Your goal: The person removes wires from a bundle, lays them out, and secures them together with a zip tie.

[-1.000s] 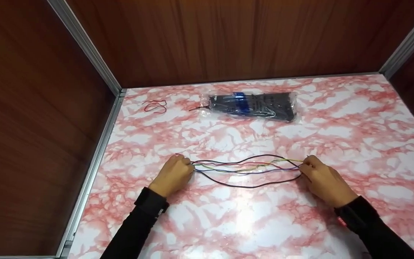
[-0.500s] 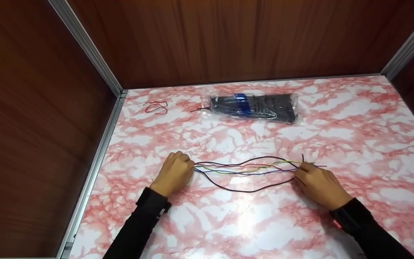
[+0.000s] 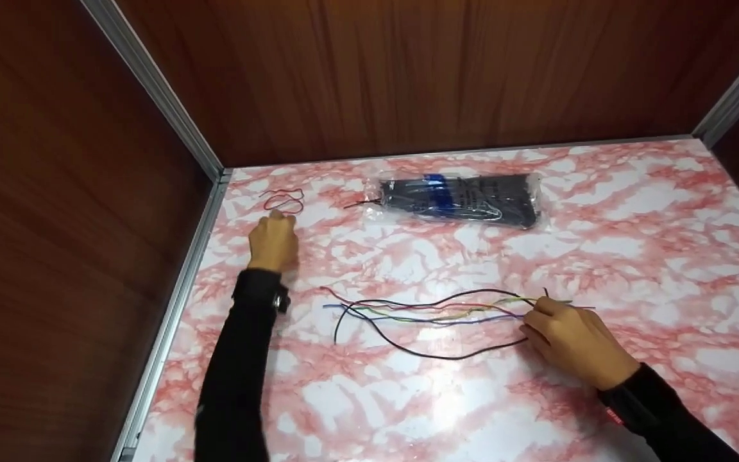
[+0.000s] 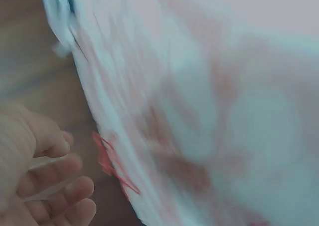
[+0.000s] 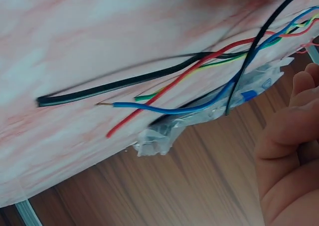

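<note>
Several coloured wires (image 3: 453,321), black, red, blue and yellow-green, stretch side by side across the table. My left hand (image 3: 273,240) has its fingertips at the lower edge of a small red wire (image 3: 286,204) at the back left; the left wrist view shows its fingers (image 4: 75,188) bent with nothing between them. My right hand (image 3: 568,333) is over the right end of the bundle, several tips poking out beyond it. In the right wrist view its curled fingers (image 5: 304,84) appear apart from the wires, and the blue wire (image 5: 184,109) has a bare copper tip.
A clear plastic bag (image 3: 459,199) of dark strips, banded in blue, lies at the back centre, with a dark strip poking out on its left. Brown wood-grain panels (image 3: 369,70) with metal edging enclose the marbled table (image 3: 395,398) at the back and sides.
My left hand has let go of the left ends of the wires and moved up to the red wire; those ends now lie spread out. My right hand has shifted slightly left along the bundle.
</note>
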Tool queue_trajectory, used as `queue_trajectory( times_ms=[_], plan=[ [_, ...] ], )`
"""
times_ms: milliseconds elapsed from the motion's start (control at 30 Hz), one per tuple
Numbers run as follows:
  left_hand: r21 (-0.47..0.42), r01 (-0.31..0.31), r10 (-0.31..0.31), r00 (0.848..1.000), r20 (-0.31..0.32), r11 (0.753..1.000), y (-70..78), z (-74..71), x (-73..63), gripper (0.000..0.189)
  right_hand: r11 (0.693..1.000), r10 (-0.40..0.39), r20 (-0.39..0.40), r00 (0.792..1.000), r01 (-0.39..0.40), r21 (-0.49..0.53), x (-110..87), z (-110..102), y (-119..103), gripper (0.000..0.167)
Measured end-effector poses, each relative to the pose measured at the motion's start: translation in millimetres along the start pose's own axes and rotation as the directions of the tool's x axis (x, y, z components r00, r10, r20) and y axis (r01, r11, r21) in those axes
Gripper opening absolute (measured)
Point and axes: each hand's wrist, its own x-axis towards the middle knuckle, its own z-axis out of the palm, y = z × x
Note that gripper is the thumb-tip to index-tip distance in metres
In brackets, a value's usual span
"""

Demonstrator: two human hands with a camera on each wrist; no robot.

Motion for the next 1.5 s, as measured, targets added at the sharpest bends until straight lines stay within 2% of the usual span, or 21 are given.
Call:
queue_trajectory(
  times_ms=[100,200,300,400,467,567,667,733,800,833,933,1033,1133,1167,1233,1267,1300,1333,1400,1433,1500],
  plan=[
    [0.017,0.114,-0.115,0.991,0.074,0.993,-10.0,11.6,14.8,0.023,1.000,-0.013,-0.002,1.000,0.013,-0.002,2.9,1.3,-5.6,0.016],
    [0.021,0.168,-0.169,0.975,0.145,0.986,-15.4,22.8,18.5,0.023,0.999,-0.034,0.012,0.999,0.034,-0.007,6.7,4.3,-11.8,0.021],
    [0.021,0.172,-0.173,0.968,0.185,0.985,-15.5,30.7,16.2,0.020,0.999,-0.054,0.037,0.998,0.054,-0.008,11.2,7.6,-16.5,0.022],
    [0.026,0.139,-0.141,0.980,0.144,0.990,-8.9,33.6,11.8,0.017,0.998,-0.067,0.044,0.997,0.067,0.011,17.7,11.7,-20.0,0.021],
    [0.032,0.103,-0.105,0.990,0.095,0.994,-0.4,31.9,6.9,0.016,0.996,-0.076,0.032,0.997,0.074,0.056,25.8,17.4,-23.1,0.019],
    [0.020,0.064,-0.065,0.996,0.059,0.998,19.0,23.8,-6.1,0.017,0.991,-0.078,0.002,0.997,0.077,0.107,49.2,31.8,-29.5,0.018],
    [-0.009,0.039,-0.038,0.995,0.094,0.999,47.8,14.3,-21.9,0.018,0.981,-0.037,0.000,0.999,0.036,0.192,85.1,49.8,-35.0,0.019],
    [-0.029,0.002,0.001,0.994,0.113,1.000,70.3,9.4,-30.3,0.021,0.962,0.043,0.028,0.999,-0.049,0.268,111.1,60.7,-36.6,0.016],
    [-0.055,-0.046,0.052,0.993,0.110,0.997,92.6,7.3,-37.4,0.024,0.918,0.148,0.080,0.986,-0.167,0.360,134.1,69.8,-36.9,0.014],
    [-0.069,-0.073,0.079,0.992,0.097,0.995,103.1,6.6,-41.1,0.025,0.888,0.208,0.115,0.971,-0.237,0.394,144.1,73.9,-36.9,0.015],
    [-0.103,-0.164,0.169,0.985,0.042,0.981,129.0,6.2,-52.4,0.024,0.783,0.361,0.224,0.905,-0.425,0.455,163.7,84.9,-35.8,0.020],
    [-0.117,-0.233,0.234,0.972,-0.005,0.965,152.0,7.3,-60.5,0.021,0.643,0.462,0.330,0.823,-0.568,0.514,171.0,92.6,-33.9,0.030],
    [-0.119,-0.293,0.292,0.956,-0.032,0.949,172.1,8.6,-62.9,0.019,0.455,0.524,0.434,0.733,-0.672,0.584,171.4,95.7,-31.5,0.036],
    [-0.120,-0.313,0.311,0.950,-0.035,0.942,178.0,8.7,-62.9,0.018,0.393,0.535,0.461,0.708,-0.692,0.606,170.9,96.2,-30.3,0.036],
    [-0.122,-0.361,0.359,0.932,-0.038,0.925,187.7,8.3,-62.4,0.017,0.296,0.549,0.502,0.669,-0.717,0.632,169.9,96.5,-27.5,0.031],
    [-0.126,-0.386,0.384,0.923,-0.039,0.914,191.2,8.3,-61.9,0.017,0.260,0.552,0.517,0.654,-0.724,0.638,169.5,96.0,-26.3,0.027],
    [-0.140,-0.405,0.403,0.914,-0.043,0.904,193.8,7.9,-61.4,0.018,0.241,0.558,0.523,0.644,-0.729,0.641,169.3,95.5,-25.0,0.022],
    [-0.165,-0.419,0.418,0.907,-0.047,0.893,195.4,7.4,-60.7,0.020,0.237,0.564,0.521,0.641,-0.730,0.641,168.9,94.6,-23.6,0.019],
    [-0.210,-0.450,0.446,0.893,-0.066,0.868,195.6,6.5,-58.0,0.024,0.257,0.579,0.503,0.641,-0.730,0.634,168.2,92.5,-21.4,0.014],
    [-0.232,-0.466,0.461,0.884,-0.078,0.854,194.6,6.0,-56.2,0.025,0.278,0.584,0.491,0.646,-0.728,0.627,167.7,91.0,-20.6,0.014],
    [-0.250,-0.511,0.501,0.859,-0.105,0.823,191.5,5.4,-51.8,0.023,0.326,0.576,0.464,0.673,-0.709,0.625,166.1,88.4,-19.2,0.014]
  ],
)
